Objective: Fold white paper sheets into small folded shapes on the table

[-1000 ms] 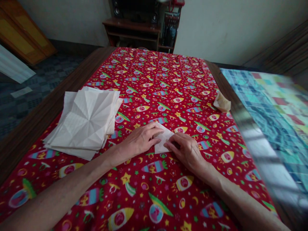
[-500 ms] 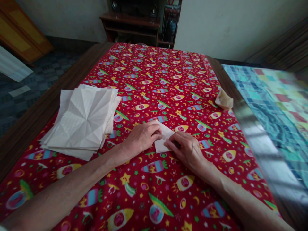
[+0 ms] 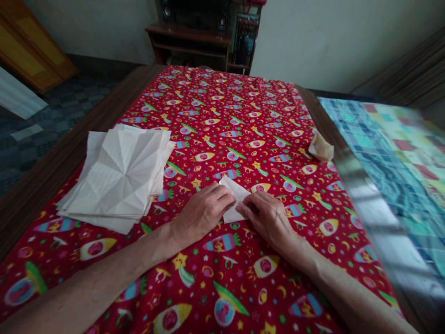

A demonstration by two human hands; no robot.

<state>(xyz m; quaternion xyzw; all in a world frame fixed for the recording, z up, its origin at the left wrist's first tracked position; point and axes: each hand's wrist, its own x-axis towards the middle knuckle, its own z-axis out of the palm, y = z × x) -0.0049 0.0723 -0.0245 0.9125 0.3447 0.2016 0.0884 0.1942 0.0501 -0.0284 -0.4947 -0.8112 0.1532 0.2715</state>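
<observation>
A small folded piece of white paper [image 3: 233, 211] lies on the red patterned cloth [image 3: 208, 297], between my two hands. My left hand [image 3: 210, 204] rests on its left side, with bent fingers pressed against it. From the right, my right hand [image 3: 267, 211] pinches its edge between thumb and fingers. The fingertips hide part of the paper on both sides. Off to the left lies a stack of white paper sheets [image 3: 121, 171]; the top sheet has creases spreading out from its middle.
A folded cream paper shape [image 3: 321, 148] sits near the cloth's right edge. Dark wooden table edges [image 3: 104, 109] show beside the cloth. A brown desk [image 3: 189, 35] with speakers stands behind, and a checked blanket [image 3: 385, 157] lies at the right.
My left fingers have shifted slightly down and right, lying flatter over the paper. My right hand keeps about the same place. The view has tilted a little.
</observation>
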